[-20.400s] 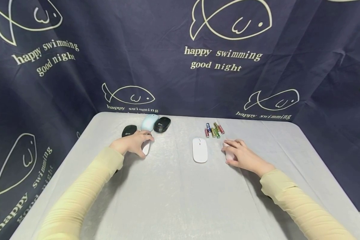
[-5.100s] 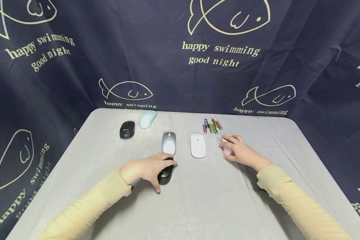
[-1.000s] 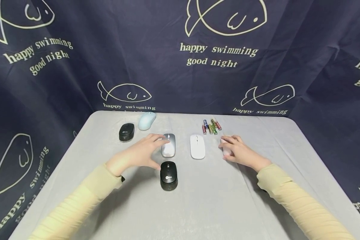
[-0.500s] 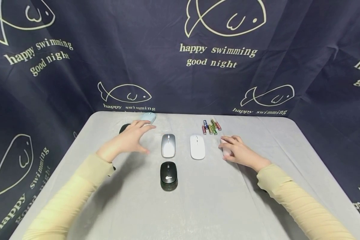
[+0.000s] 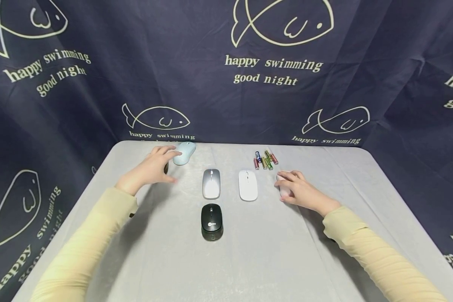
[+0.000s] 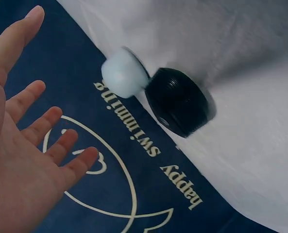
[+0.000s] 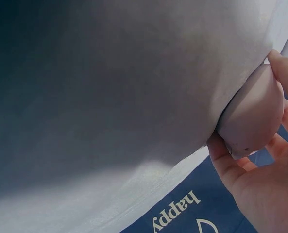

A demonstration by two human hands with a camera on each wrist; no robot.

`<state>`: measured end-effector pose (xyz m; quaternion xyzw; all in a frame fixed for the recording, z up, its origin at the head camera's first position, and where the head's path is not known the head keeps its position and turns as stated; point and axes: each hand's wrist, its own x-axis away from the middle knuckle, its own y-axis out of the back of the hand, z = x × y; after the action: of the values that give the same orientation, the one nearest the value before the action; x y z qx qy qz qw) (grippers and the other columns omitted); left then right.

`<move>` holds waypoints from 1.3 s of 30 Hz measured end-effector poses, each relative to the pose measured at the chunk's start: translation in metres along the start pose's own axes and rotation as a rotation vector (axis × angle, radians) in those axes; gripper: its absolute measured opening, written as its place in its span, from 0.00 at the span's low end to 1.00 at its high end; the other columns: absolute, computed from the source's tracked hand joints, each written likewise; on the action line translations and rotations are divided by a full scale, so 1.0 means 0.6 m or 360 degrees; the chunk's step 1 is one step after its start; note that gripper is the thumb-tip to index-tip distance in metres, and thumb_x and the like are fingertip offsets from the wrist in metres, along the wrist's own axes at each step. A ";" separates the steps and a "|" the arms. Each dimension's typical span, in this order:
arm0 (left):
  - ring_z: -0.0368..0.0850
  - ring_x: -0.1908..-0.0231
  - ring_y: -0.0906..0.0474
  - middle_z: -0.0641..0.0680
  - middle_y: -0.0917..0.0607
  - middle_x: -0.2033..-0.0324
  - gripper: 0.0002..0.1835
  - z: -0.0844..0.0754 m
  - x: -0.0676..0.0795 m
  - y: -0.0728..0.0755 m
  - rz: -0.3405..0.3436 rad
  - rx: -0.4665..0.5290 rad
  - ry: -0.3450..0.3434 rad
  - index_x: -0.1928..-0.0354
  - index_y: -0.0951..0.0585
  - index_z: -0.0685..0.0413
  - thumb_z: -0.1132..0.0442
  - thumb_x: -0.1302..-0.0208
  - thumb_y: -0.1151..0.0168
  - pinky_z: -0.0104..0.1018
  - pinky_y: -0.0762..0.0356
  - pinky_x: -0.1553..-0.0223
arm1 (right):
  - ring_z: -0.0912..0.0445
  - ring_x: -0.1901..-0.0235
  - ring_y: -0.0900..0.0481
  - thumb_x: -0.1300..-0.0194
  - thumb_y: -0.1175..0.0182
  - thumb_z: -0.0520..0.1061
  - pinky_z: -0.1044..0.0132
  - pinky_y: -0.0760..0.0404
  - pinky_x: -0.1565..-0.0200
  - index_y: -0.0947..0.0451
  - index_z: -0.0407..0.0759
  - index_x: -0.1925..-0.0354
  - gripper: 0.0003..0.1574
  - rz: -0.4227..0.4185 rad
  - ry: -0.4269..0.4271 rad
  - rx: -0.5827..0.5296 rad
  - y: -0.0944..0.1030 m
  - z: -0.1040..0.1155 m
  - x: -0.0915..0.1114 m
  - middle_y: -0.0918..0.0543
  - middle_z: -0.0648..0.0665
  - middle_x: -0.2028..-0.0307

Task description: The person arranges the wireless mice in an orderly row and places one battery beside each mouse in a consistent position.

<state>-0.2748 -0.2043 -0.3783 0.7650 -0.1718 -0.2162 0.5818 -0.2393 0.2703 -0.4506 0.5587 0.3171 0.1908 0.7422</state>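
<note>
My left hand [image 5: 149, 170], fingers spread and slightly bent, hovers over a black mouse [image 6: 177, 103] at the back left. In the head view, the hand covers nearly all of that mouse; in the left wrist view, the palm is bare and apart from it. A light blue mouse [image 5: 185, 153] lies just beyond the fingertips. At the right, my right hand [image 5: 302, 191] grips a pale pinkish-white mouse [image 7: 255, 111] by its sides, thumb and fingers curled round it on the table.
Mid-table lie a silver-grey mouse [image 5: 211, 184] and a white mouse [image 5: 248, 185] side by side. A second black mouse [image 5: 212, 222] is in front of the silver one. Several small coloured batteries [image 5: 266, 160] lie behind the white mouse. A dark fish-print curtain [image 5: 226, 113] hangs behind the table.
The silver mouse, then one black mouse, went from the back left to mid-table with my left hand. That hand has since let go and moved back left. My right hand stays put.
</note>
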 end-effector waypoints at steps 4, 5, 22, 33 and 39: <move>0.68 0.39 0.42 0.65 0.36 0.35 0.44 0.018 -0.004 -0.003 -0.0009 -0.0001 0.0018 0.38 0.29 0.56 0.54 0.61 0.22 0.67 0.37 0.45 | 0.32 0.48 0.34 0.53 0.27 0.44 0.39 0.33 0.46 0.21 0.40 0.54 0.26 -0.0035 0.0036 0.0008 -0.001 0.000 0.000 0.29 0.29 0.41; 0.68 0.39 0.43 0.65 0.37 0.35 0.44 0.023 -0.005 -0.004 -0.0001 -0.0001 0.0031 0.38 0.29 0.55 0.54 0.61 0.22 0.67 0.38 0.45 | 0.32 0.48 0.34 0.53 0.27 0.44 0.39 0.33 0.47 0.21 0.40 0.54 0.26 -0.0040 0.0040 0.0014 -0.001 0.000 0.000 0.29 0.29 0.41; 0.72 0.37 0.48 0.67 0.41 0.33 0.43 0.074 -0.028 -0.012 0.0209 0.0042 0.0222 0.37 0.30 0.58 0.55 0.58 0.23 0.71 0.39 0.44 | 0.33 0.45 0.35 0.51 0.28 0.47 0.41 0.35 0.43 0.21 0.41 0.52 0.27 0.0020 -0.0002 0.0007 -0.003 -0.005 -0.001 0.30 0.31 0.39; 0.71 0.38 0.46 0.69 0.40 0.35 0.41 0.097 -0.038 -0.033 0.0338 0.0112 0.0315 0.37 0.30 0.61 0.58 0.55 0.25 0.65 0.41 0.38 | 0.33 0.45 0.34 0.52 0.28 0.47 0.41 0.36 0.42 0.21 0.40 0.52 0.28 0.0009 0.0014 -0.0005 0.001 -0.002 -0.002 0.29 0.30 0.40; 0.71 0.38 0.45 0.68 0.40 0.34 0.39 0.104 -0.041 -0.044 0.0425 0.0120 0.0343 0.38 0.29 0.59 0.57 0.54 0.25 0.65 0.41 0.38 | 0.32 0.45 0.35 0.51 0.28 0.47 0.41 0.37 0.42 0.21 0.40 0.52 0.27 0.0012 0.0017 -0.0010 0.000 -0.004 -0.001 0.30 0.30 0.40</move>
<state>-0.3286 -0.2356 -0.4150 0.7754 -0.2166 -0.0471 0.5913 -0.2412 0.2717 -0.4511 0.5566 0.3184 0.1977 0.7414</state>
